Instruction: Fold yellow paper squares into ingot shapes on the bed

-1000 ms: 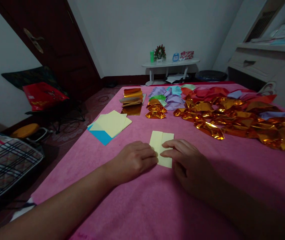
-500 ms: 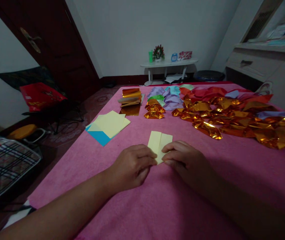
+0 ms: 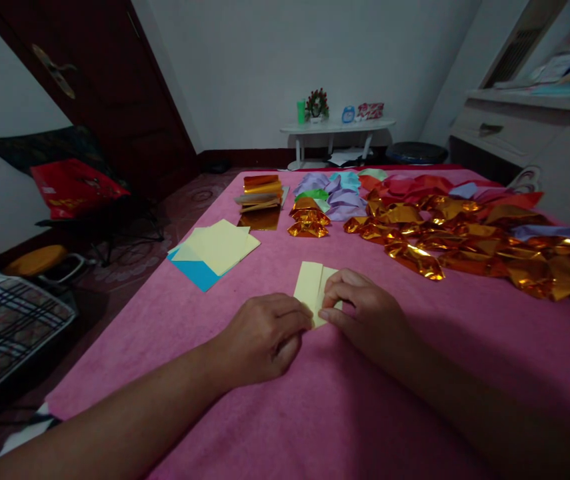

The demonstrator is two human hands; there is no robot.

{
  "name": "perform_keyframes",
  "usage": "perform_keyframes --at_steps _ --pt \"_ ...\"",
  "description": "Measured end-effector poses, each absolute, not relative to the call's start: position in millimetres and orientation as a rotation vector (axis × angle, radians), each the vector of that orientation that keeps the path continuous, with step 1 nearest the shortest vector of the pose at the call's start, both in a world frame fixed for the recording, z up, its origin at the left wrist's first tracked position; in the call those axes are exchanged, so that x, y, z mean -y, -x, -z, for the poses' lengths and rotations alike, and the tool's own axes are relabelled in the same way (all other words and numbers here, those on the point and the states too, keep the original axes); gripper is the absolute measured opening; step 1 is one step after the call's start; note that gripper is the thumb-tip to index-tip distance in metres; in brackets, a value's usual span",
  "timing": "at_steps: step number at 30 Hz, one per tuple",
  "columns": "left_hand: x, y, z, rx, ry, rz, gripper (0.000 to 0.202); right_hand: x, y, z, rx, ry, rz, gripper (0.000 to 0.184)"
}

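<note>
A pale yellow sheet of paper (image 3: 307, 281) lies on the pink cloth in front of me, its two sides folded in to a seam down the middle. My left hand (image 3: 263, 335) is closed, its bent fingertips pressing the lower left corner of the paper. With thumb and fingers pinched together, my right hand (image 3: 365, 310) grips the paper at the right flap near the seam and covers much of that flap. Left of my hands are loose pale yellow sheets (image 3: 222, 245) overlapping a blue sheet (image 3: 197, 272).
Gold foil folded pieces (image 3: 485, 250) spread along the right, with purple folded pieces (image 3: 345, 205) and red ones (image 3: 427, 185) behind. A stack of gold foil sheets (image 3: 261, 200) sits at the far left of the pink cloth (image 3: 245, 427). A chair holds a red bag (image 3: 77, 187).
My right hand has shifted slightly left and up, its thumb moving inward to the seam of the yellow paper. My left hand stays at the lower left corner. The view has turned slightly.
</note>
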State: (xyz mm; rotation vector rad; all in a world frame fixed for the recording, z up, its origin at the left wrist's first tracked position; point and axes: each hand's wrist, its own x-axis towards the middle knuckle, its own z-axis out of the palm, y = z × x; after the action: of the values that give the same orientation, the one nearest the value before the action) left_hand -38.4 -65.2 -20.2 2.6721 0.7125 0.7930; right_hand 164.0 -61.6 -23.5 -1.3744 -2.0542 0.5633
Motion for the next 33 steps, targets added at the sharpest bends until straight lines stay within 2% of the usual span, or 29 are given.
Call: perform_keyframes --at_steps 23,30,33 --pt "67.1 33.8 19.9 -0.836 -2.833 -0.674 0.022 63.8 -154.7 22.0 2.161 1.503 -0.336 0.017" --pt "71.9 22.0 13.9 -0.986 -2.878 -0.606 0.026 63.5 -156.8 23.5 2.041 1.545 -0.349 0.008" --pt "73.2 20.8 14.4 -0.976 -2.931 -0.576 0.026 56.4 -160.2 26.0 1.929 1.47 -0.365 0.019"
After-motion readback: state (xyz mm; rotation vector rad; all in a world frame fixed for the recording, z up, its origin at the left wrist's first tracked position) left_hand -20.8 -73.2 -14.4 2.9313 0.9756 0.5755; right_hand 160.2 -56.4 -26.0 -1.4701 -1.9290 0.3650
